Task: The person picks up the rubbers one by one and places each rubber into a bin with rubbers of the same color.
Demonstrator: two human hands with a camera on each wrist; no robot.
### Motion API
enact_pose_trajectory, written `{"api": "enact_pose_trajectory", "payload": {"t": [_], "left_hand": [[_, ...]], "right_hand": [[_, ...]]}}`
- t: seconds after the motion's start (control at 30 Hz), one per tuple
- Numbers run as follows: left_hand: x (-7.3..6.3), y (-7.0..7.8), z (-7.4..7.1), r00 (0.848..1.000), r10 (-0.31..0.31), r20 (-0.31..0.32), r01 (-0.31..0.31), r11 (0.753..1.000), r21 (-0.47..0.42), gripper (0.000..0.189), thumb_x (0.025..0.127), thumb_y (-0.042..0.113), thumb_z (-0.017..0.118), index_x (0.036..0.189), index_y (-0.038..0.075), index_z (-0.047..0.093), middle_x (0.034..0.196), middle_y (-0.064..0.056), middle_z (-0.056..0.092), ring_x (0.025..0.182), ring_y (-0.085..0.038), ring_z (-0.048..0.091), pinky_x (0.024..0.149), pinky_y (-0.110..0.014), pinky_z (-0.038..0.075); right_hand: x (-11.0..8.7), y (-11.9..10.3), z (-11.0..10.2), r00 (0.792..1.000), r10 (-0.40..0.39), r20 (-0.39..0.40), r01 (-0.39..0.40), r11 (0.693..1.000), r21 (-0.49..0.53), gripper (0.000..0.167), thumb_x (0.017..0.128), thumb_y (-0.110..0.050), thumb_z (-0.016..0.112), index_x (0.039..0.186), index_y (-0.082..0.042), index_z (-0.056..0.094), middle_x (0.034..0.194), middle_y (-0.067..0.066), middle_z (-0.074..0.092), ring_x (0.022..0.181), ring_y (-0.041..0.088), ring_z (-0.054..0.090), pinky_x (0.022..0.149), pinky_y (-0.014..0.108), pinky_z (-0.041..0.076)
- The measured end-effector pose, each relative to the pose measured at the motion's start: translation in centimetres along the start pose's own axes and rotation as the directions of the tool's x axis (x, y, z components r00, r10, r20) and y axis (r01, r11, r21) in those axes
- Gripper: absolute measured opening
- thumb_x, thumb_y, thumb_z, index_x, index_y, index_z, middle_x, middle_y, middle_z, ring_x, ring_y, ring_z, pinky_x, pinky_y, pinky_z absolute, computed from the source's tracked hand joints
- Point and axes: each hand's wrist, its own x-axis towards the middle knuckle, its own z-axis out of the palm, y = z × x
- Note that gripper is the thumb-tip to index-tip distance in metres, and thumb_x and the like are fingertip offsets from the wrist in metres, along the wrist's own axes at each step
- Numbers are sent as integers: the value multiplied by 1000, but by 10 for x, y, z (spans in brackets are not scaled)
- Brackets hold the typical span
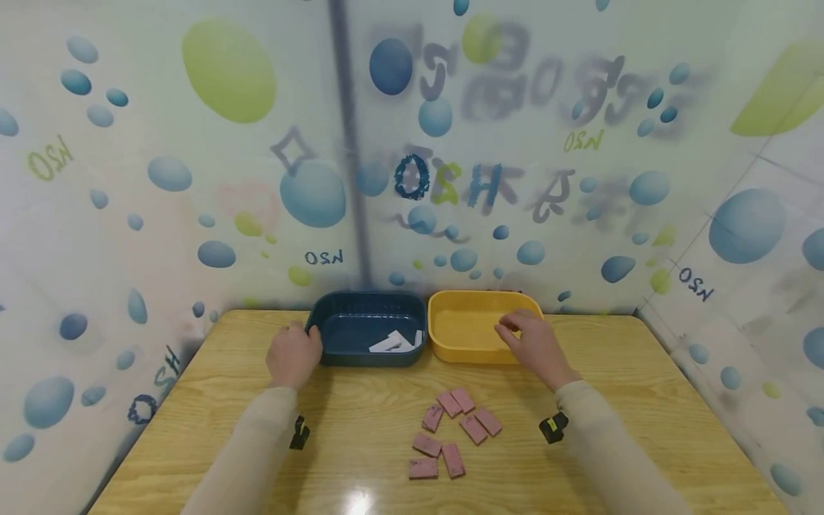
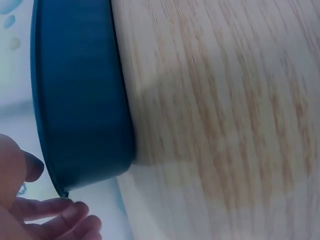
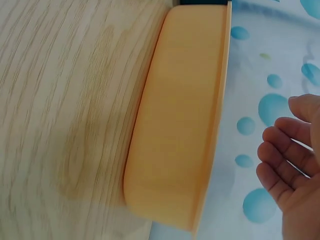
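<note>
My left hand (image 1: 294,354) is at the left end of a dark blue plastic tray (image 1: 370,360). In the left wrist view its loosely bent fingers (image 2: 67,215) are right at the corner of the rim, and the thumb stands apart on the other side. White flat pieces (image 1: 393,343) lie in the blue tray's right part. My right hand (image 1: 531,347) hovers over the right end of a yellow tray (image 1: 476,355), fingers loosely curved around nothing. The right wrist view shows those fingers (image 3: 277,145) apart from the yellow rim.
Several pink rectangular tiles (image 1: 450,460) lie loose on the wooden table (image 1: 360,429), in front of the trays. The two trays stand side by side at the back edge, against a patterned sheet (image 1: 412,243). More sheeting rises along both table sides.
</note>
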Motion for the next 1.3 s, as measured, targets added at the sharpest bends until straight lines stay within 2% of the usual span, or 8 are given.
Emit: {"api": "enact_pose_trajectory", "payload": {"t": [0.17,0.37,0.53,0.7,1.0,1.1,1.23,1.3], "left_hand": [[-3,3,-1,997,77,-14,-76,996,42,50,105,28,49,119,-18,61,112,-39,62,100,-53,63,82,-63,54],[-8,5,3,988,151,-23,-151,988,25,51,105,29,52,125,-18,58,118,-40,57,106,-54,60,88,-63,51],[-14,6,6,973,213,-94,-211,977,27,46,104,26,57,120,-17,61,113,-38,58,103,-53,59,86,-61,51],[-19,11,6,949,273,-156,-266,962,62,44,102,25,62,118,-16,62,112,-37,60,103,-53,59,86,-62,50],[-28,20,8,878,414,-239,-397,910,117,41,100,25,67,117,-12,65,109,-31,62,97,-48,62,77,-60,53],[-31,23,9,842,466,-272,-453,884,112,38,98,22,69,116,-12,66,108,-30,62,94,-46,62,75,-59,53],[-35,26,13,781,536,-322,-529,840,115,35,95,18,73,113,-12,68,105,-29,63,89,-44,63,72,-57,54],[-36,27,15,755,564,-334,-559,820,123,35,94,18,75,113,-11,68,104,-28,63,88,-44,63,72,-56,55]], "right_hand": [[-3,12,-6,1000,27,1,-27,1000,-14,12,97,-12,71,97,-1,74,94,12,71,86,28,66,81,49,58],[-9,24,-13,998,52,-32,-53,998,-15,15,98,-11,68,99,3,74,94,15,70,86,32,66,81,52,57],[-12,34,-16,993,85,-77,-87,996,-25,17,100,-9,65,102,7,71,96,19,68,88,35,65,81,54,56],[-15,44,-20,984,151,-92,-154,988,-20,21,102,-9,61,107,9,69,99,22,66,90,36,62,80,53,55],[-22,57,-24,968,242,-68,-243,970,1,23,104,-12,57,109,8,68,99,23,67,89,36,61,81,52,52],[-23,60,-24,961,267,-77,-268,963,-3,24,105,-13,55,107,8,67,99,24,67,89,36,61,82,53,51],[-25,62,-25,948,314,-60,-314,949,3,29,106,-17,52,108,9,66,99,24,66,89,37,60,82,53,52],[-26,63,-25,940,338,-40,-338,941,3,32,107,-19,51,109,9,65,99,24,66,89,37,60,81,52,52]]}}
